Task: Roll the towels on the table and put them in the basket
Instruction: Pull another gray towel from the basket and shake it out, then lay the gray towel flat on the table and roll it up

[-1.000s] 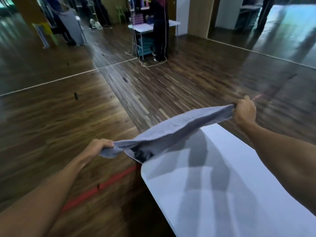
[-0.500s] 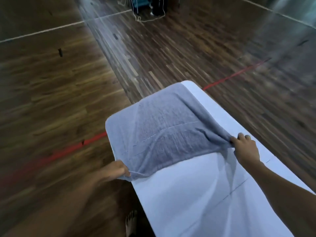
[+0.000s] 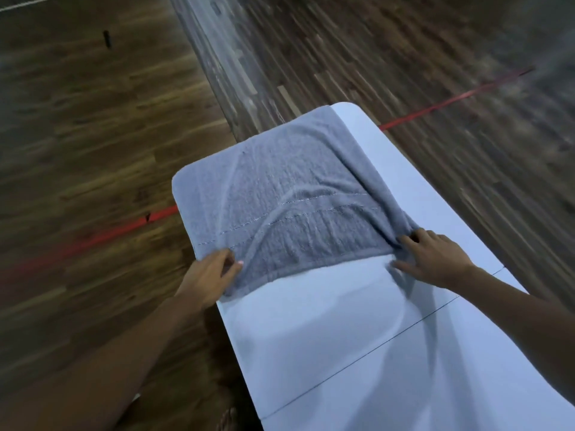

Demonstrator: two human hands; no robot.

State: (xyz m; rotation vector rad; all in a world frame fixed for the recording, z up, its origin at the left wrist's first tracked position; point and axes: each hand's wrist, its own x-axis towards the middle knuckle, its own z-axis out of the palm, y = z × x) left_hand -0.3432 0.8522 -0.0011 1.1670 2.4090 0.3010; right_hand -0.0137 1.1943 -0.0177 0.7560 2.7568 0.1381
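Your left grip (image 3: pixel 214 272) pinched the near left corner of the grey towel (image 3: pixel 289 194) between thumb and fingers, just at the left edge of the white counter (image 3: pixel 326 331). Your right grip (image 3: pixel 432 259) lay on the bunched near right corner with the fingers spread and almost straight. As far as I could judge, it pressed the cloth down and did not close around it.

The towel was spread over the far end of the counter. It covered the counter from the left edge nearly to the right, and only a narrow strip of counter was bare along the right side. It was not flat. A long curved wrinkle ran across the middle, and the right side was gathered into a fold that led to your right grip.

In my judgement you were at an early step with this towel. It was laid out, but not smoothed, and no roll was begun. What was left was to flatten the wrinkles, roll the towel from one end and carry it to the basket. The basket was not in the picture, and no other towel was either. So I could not say how many towels were done or waiting.
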